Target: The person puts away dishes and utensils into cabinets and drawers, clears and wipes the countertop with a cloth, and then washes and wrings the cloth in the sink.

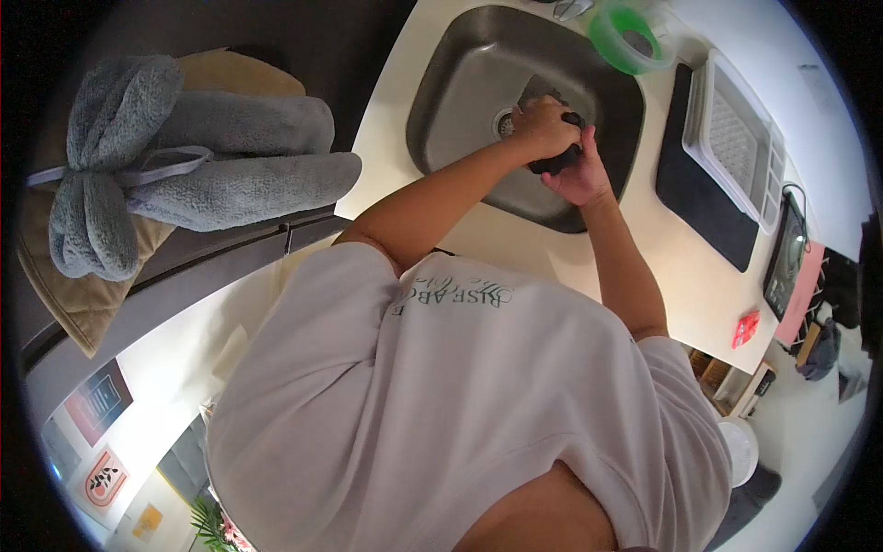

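My left hand (549, 127) and my right hand (586, 177) are together over the metal sink (460, 78). Between them is a bunched black cloth (555, 164); its exact kind cannot be made out. My left hand is closed over its upper side, knuckles up. From below and to the right, my right hand grips it, thumb raised. A flat dark grey patch (537, 89) shows just beyond my left hand, above the sink floor; I cannot tell whether it belongs to the cloth. Beside my left hand is the drain (503, 123).
A green-rimmed clear bowl (618, 41) stands at the sink's far right corner, near the tap (572, 8). Right of the sink, a white dish rack (736, 138) sits on a black mat (681, 189). Grey towels (239, 189) hang at left. A red packet (746, 328) lies on the counter.
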`<state>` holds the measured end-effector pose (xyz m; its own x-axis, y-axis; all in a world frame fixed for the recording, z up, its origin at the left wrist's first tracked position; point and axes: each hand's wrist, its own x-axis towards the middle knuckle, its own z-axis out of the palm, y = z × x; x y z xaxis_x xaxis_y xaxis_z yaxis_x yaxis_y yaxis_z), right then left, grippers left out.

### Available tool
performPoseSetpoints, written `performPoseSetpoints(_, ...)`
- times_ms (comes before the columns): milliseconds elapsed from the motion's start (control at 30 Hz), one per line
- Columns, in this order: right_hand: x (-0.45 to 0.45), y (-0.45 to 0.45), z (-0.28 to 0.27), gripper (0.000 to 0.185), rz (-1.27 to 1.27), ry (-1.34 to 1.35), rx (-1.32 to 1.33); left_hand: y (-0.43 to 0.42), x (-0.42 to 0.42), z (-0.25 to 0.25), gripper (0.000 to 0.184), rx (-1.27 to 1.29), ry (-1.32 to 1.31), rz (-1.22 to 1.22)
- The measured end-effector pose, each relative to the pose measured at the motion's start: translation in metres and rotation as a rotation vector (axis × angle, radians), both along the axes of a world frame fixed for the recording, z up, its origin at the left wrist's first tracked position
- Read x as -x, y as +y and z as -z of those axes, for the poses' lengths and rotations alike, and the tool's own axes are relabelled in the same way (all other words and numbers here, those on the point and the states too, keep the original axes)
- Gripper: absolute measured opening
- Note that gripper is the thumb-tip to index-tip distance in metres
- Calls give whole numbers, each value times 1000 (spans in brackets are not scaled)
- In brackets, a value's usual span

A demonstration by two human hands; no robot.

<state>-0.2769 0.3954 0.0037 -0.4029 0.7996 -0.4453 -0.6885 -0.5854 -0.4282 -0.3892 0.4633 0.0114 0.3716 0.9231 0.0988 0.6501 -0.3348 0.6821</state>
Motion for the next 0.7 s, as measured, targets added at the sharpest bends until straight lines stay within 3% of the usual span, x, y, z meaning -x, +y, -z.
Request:
performPoseSetpoints(100, -9, 7, 10, 65, -244, 151, -121, 17, 4, 0, 32, 871, -514, 189)
performPoseSetpoints(200, -7, 11, 2, 46, -367, 263, 55, 16, 9, -8, 21, 1260, -920, 140)
performPoseSetpoints(300, -4, 14, 15, 27, -435, 228, 180, 14, 8, -1, 19, 1237, -913, 18)
performPoseSetpoints(500, 17, 12, 37, 14, -454, -199, 174, 11, 10, 19, 34, 970, -532, -7)
performPoseSetpoints(600, 29, 5, 53, 10, -433, -366, 212, 6, 10, 38, 48, 973, -558, -158)
performPoseSetpoints(700, 45, -5, 65, 8, -367, -530, 222, 0, 17, 53, 48, 980, -597, -160)
